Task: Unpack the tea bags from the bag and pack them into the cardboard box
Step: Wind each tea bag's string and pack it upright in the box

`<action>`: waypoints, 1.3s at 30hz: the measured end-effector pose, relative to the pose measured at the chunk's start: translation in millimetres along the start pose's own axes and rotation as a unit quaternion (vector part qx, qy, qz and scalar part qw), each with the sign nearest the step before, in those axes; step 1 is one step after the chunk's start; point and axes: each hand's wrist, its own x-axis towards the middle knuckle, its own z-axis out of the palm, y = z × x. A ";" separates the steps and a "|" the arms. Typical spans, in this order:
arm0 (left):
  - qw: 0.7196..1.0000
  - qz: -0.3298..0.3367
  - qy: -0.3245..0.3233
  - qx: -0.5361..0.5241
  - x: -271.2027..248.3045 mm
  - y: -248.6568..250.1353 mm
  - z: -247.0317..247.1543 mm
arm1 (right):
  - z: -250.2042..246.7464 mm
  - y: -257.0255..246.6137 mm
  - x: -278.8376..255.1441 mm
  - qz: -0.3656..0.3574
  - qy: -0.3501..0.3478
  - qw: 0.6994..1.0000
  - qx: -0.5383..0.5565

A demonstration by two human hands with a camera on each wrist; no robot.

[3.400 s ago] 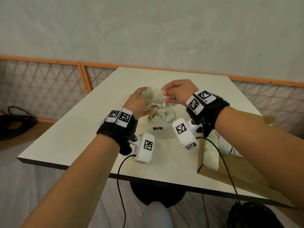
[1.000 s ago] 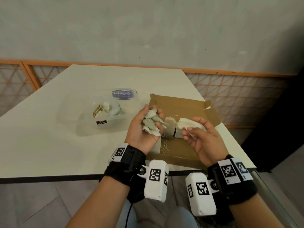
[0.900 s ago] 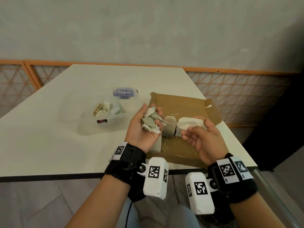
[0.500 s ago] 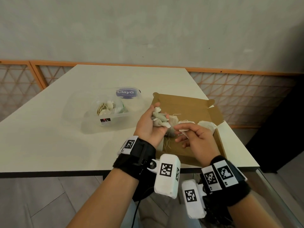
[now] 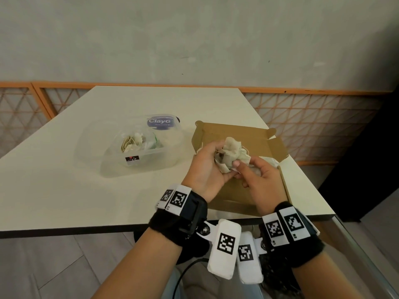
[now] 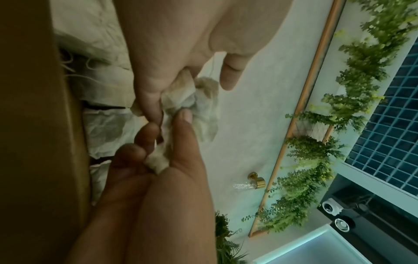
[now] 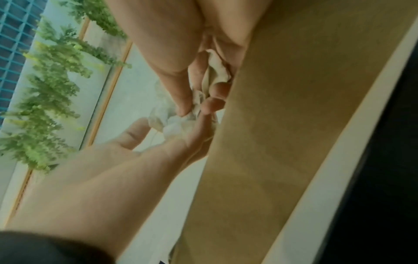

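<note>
Cardboard box (image 5: 237, 134) holds tea bags (image 5: 268, 160); more bagged.

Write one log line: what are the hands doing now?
left hand: holds tea bags | right hand: pinches one | over cardboard box | plastic bag: some left

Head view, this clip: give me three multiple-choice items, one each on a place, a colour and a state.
1. Where does the clear plastic bag lie?
A. inside the box
B. on the white table, left of the box
C. on the floor

2. What colour is the bag's round label?
A. red
B. blue
C. green

3. How does the brown cardboard box stand?
A. open
B. taped shut
C. upside down

Answers:
1 B, the bag sits on the tabletop beside the box.
2 B, the label shows blue.
3 A, the box's lid is folded back behind the clump of pale tea bags that the left hand and right hand hold.
</note>
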 end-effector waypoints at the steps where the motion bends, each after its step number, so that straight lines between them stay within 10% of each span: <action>1: 1.000 -0.001 -0.014 0.013 -1.0 0.2 -2.4 | -0.2 0.5 0.3 0.005 -0.002 1.000 0.010; 11: 0.894 0.158 0.026 0.418 4.7 -4.4 -18.7 | -2.2 -4.2 0.7 0.049 0.014 0.996 0.079; 17: 0.828 0.142 -0.036 0.541 1.0 2.0 -12.5 | -1.0 -9.4 -1.7 0.035 0.008 0.995 0.093; 29: 0.963 0.054 0.094 0.246 6.0 12.4 -20.1 | -8.7 -11.5 5.2 0.123 0.053 0.959 0.251; 39: 0.907 0.056 0.037 0.415 7.7 0.0 -14.7 | -7.1 -10.1 2.8 0.096 0.014 0.971 0.219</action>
